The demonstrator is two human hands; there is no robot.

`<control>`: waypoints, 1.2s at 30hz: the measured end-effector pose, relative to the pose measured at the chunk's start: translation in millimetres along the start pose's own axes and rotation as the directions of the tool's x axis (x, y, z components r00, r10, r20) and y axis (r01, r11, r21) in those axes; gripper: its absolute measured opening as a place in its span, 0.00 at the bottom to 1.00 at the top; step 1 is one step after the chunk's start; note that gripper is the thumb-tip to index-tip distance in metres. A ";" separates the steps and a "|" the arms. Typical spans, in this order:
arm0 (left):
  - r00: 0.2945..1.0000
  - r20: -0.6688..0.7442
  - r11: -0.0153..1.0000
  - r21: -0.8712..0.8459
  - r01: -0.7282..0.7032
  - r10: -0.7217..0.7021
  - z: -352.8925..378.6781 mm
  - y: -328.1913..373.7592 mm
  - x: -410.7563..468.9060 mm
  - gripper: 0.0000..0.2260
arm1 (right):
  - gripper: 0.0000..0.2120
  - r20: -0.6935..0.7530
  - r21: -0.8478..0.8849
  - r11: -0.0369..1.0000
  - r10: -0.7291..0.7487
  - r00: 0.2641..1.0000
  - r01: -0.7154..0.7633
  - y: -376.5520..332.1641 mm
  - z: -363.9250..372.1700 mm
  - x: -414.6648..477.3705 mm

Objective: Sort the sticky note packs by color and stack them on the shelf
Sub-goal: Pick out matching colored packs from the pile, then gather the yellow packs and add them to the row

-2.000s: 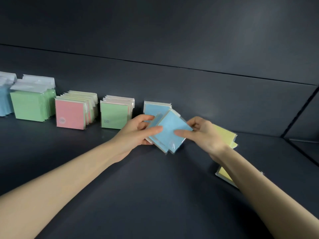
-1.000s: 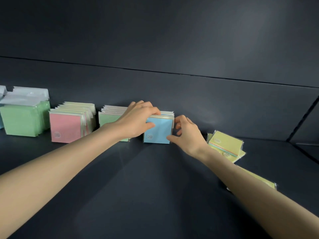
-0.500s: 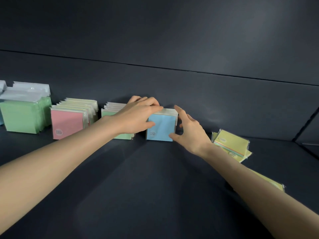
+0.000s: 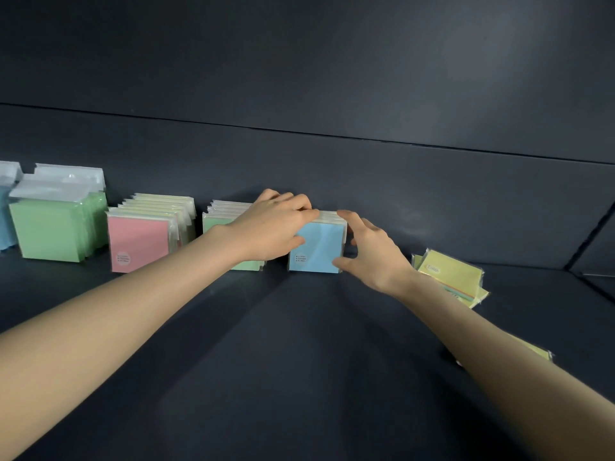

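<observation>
Fingers curled over the top edge, gripped the upright blue packs (image 4: 319, 251) with the left hand (image 4: 269, 231) at the shelf (image 4: 299, 361) back; flanked them with the right hand (image 4: 372, 257), spread loose, thumb at a front corner. Best squared gently, edges flush, green row (image 4: 218, 225) undisturbed.

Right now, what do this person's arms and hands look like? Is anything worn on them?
The left forearm and right forearm are bare as far up as the view shows, with no sleeves. The left hand and right hand wear no gloves, and I see no rings, watch, bracelet or markings.
</observation>
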State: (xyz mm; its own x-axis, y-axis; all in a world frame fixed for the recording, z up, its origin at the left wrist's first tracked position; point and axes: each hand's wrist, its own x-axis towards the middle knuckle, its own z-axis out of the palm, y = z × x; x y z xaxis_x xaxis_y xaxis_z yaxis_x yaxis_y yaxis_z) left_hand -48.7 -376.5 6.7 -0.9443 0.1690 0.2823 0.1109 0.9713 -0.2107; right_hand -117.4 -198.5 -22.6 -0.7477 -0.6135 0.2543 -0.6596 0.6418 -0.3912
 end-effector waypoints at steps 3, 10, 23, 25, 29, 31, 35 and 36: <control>1.000 -0.003 1.000 -0.001 0.001 -0.001 0.0 0.4 0.0 0.21 | 0.36 0.001 -0.031 0.999 0.014 1.000 -0.014 -2.7 -2.1 -0.1; 1.000 0.005 1.000 -0.009 -0.010 0.010 -1.6 -2.4 -0.9 0.22 | 0.33 -0.012 -0.006 1.000 0.030 0.999 -0.030 -9.3 -0.5 -1.6; 0.999 0.046 0.998 -0.061 -0.015 0.018 -10.3 -3.7 -0.6 0.20 | 0.35 -0.030 -0.101 0.993 0.051 0.998 -0.054 -15.0 -11.1 -5.6; 0.999 0.037 0.996 -0.091 -0.001 0.004 -15.4 -2.4 0.7 0.21 | 0.33 -0.053 -0.099 0.993 0.053 0.997 -0.058 -12.2 -18.0 -7.4; 1.000 -0.029 0.990 -0.138 -0.007 0.003 -26.2 10.0 2.3 0.21 | 0.30 -0.108 -0.104 0.990 0.080 0.991 -0.091 -0.3 -39.7 -12.9; 0.997 -0.076 0.987 -0.160 -0.027 0.015 -29.8 21.8 3.0 0.20 | 0.28 -0.138 -0.101 0.991 0.077 0.987 -0.092 9.4 -51.0 -18.5; 0.989 -0.142 0.968 -0.238 -0.075 0.042 -30.1 55.4 6.5 0.18 | 0.22 -0.176 -0.090 0.989 0.101 0.979 -0.118 36.2 -72.1 -36.9; 0.987 -0.150 0.961 -0.263 -0.087 0.048 -28.5 65.5 8.2 0.17 | 0.21 -0.173 -0.089 0.987 0.118 0.978 -0.135 44.4 -76.6 -42.4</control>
State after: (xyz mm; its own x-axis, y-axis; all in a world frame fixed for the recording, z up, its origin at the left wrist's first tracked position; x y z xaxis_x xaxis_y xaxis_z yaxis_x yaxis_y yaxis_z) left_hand -40.3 -306.7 22.0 -0.8805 0.2388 0.4095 0.2702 0.9626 0.0196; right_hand -120.9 -108.7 17.0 -0.8224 -0.4443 0.3552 -0.5567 0.7571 -0.3419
